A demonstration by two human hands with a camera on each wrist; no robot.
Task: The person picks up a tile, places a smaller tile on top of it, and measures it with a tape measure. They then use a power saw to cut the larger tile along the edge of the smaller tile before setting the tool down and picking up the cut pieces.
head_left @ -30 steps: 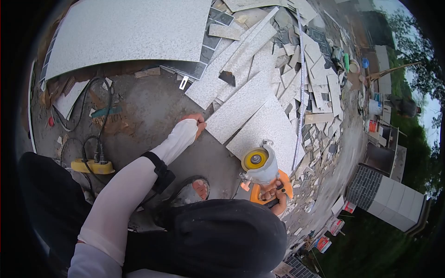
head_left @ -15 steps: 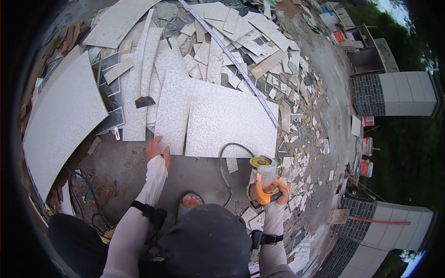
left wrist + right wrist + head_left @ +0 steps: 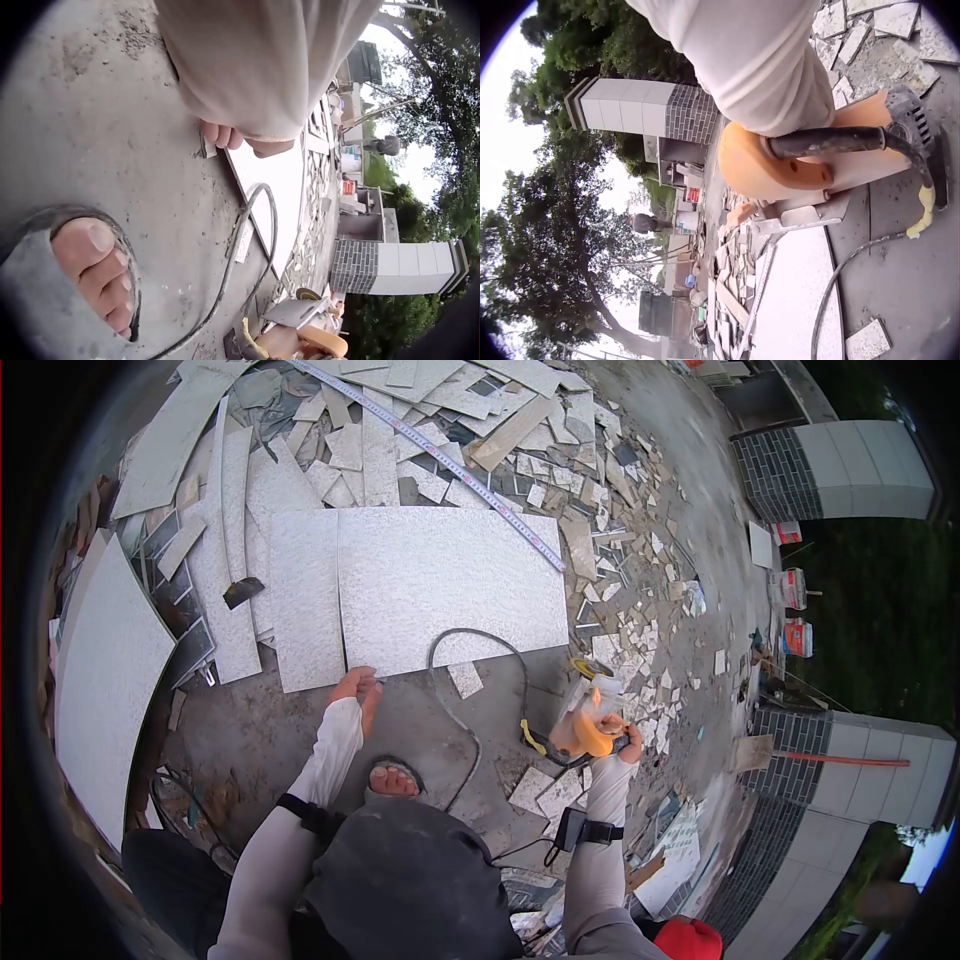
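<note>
Stone-look speckled slab (image 3: pixel 450 585), laid flat on concrete ground (image 3: pixel 420 735) beside tile offcuts (image 3: pixel 620 605). Judged heavy, rigid, brittle at corners and sharp where cut; best taken by opposite long edges. Its near left corner is gripped by the left hand (image 3: pixel 357 685), fingers (image 3: pixel 225 135) curled over the edge. An orange cutter (image 3: pixel 588 732) is clasped by the right hand (image 3: pixel 628 741).

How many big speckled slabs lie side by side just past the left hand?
2: a narrow slab left of the seam at the left hand, and a wide slab right of it, under the cable of the cutter. Rubble may hide others.
</note>
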